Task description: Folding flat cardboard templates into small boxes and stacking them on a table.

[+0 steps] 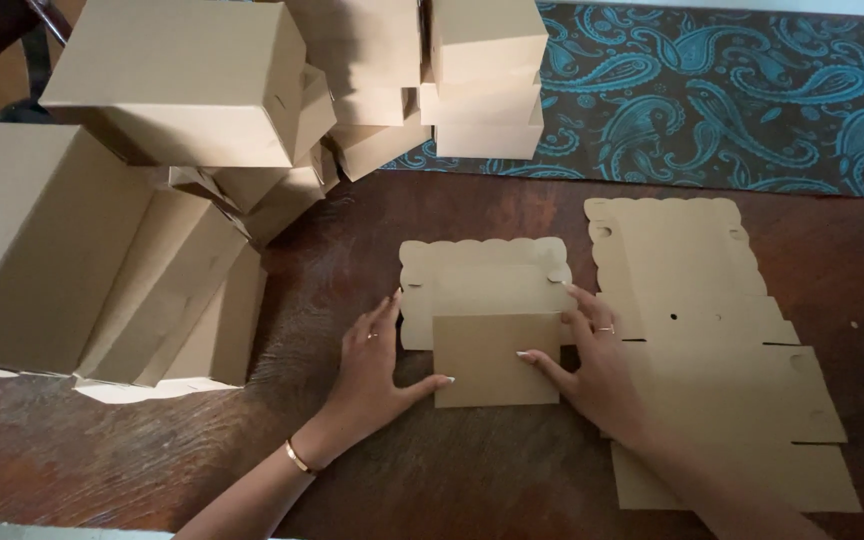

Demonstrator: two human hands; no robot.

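A: Item one, nearest: the die-cut cardboard blank (482, 320), flat on the dark wooden surface (472, 470). Condition?

B: Barely begun, I judge. One plain rectangular panel is folded over it on the near side; the scalloped flap on its far side lies flat. No walls raised.

A: Hands on it?

B: Left hand (377, 365) at the blank's left edge, fingers spread flat, thumb on the folded panel; grips nothing, only presses. Right hand (592, 365) at its right edge, likewise open, thumb on the panel, a fingertip at the flap's notch.

A: Just right of the blank?

B: Stack of unfolded blanks (722, 350), scalloped, flat, untouched: stock left to do. Count of sheets cannot be told.

A: Left of the blank?

B: Large open carton (92, 270) lying on its side.

A: Beyond the blank?

B: Finished closed boxes (352, 80), piled several high: done. Behind them, a teal paisley cloth (732, 100).
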